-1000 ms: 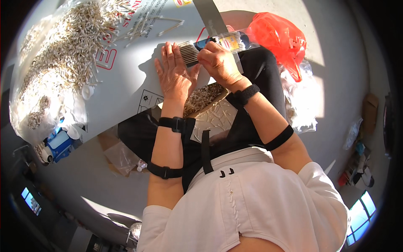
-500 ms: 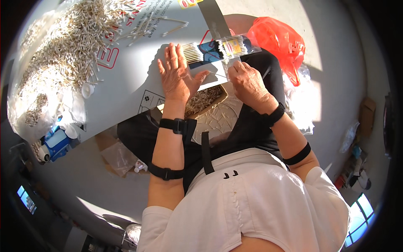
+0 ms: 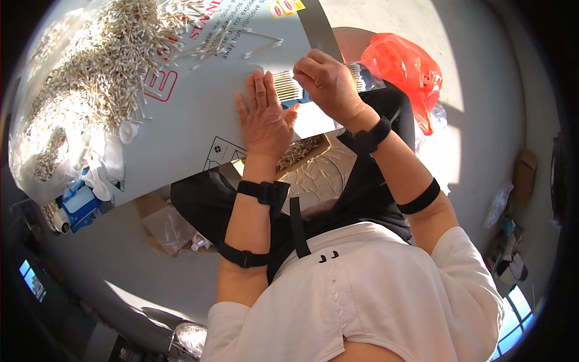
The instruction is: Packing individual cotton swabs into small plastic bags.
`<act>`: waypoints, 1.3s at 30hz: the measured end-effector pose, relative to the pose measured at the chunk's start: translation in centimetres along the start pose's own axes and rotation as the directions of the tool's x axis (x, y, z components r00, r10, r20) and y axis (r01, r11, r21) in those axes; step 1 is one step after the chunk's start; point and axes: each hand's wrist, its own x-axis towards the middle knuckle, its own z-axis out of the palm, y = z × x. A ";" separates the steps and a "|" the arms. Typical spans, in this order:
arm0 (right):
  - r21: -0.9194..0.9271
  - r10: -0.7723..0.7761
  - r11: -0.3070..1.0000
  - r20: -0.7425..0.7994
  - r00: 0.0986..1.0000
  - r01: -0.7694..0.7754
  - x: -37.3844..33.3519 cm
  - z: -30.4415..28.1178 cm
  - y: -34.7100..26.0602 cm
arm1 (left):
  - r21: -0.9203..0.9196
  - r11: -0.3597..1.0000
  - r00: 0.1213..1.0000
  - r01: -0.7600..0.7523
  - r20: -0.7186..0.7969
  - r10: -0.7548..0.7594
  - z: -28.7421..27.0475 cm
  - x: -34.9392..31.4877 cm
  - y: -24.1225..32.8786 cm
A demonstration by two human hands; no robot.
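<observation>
My left hand point(image 3: 265, 123) lies on the grey tabletop point(image 3: 187, 133) with its fingers stretched out, beside a neat row of cotton swabs point(image 3: 287, 86). Above the dark blue packaging strip, my right hand point(image 3: 330, 85) is closed, thumb and fingertips pinched at the right end of that row. Whatever those fingertips hold is too small or hidden to make out. A second bundle of swabs point(image 3: 358, 77) shows just past my right hand, which covers most of the strip. Loose cotton swabs point(image 3: 263, 48) lie farther up the tabletop.
A big heap of cotton swabs point(image 3: 99, 66) in clear plastic covers the table's left. Below the table edge, a box of swabs point(image 3: 300, 151) sits between my legs. A red plastic bag point(image 3: 410, 75) lies at the right. Yellow labels point(image 3: 285, 7) lie at the far edge.
My right hand has moved up and left, from below the strip to over it, now covering its middle. The left hand stays flat by the swabs. The view has shifted slightly.
</observation>
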 end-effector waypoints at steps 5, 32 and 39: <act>-0.180 -0.168 0.969 0.024 0.985 0.170 6.1 3.5 2.5 | 0.003 1.000 0.999 -0.005 -0.039 0.005 0.7 -0.1 -0.2; -0.405 0.001 0.914 0.046 0.999 0.017 -4.6 -4.2 7.0 | -0.045 0.996 0.997 -0.072 -0.026 0.071 0.3 0.0 -0.5; -0.297 -0.158 0.928 0.229 0.960 0.224 -3.6 -1.7 3.2 | 0.072 0.995 0.997 -0.071 -0.034 0.074 0.7 -0.2 -0.6</act>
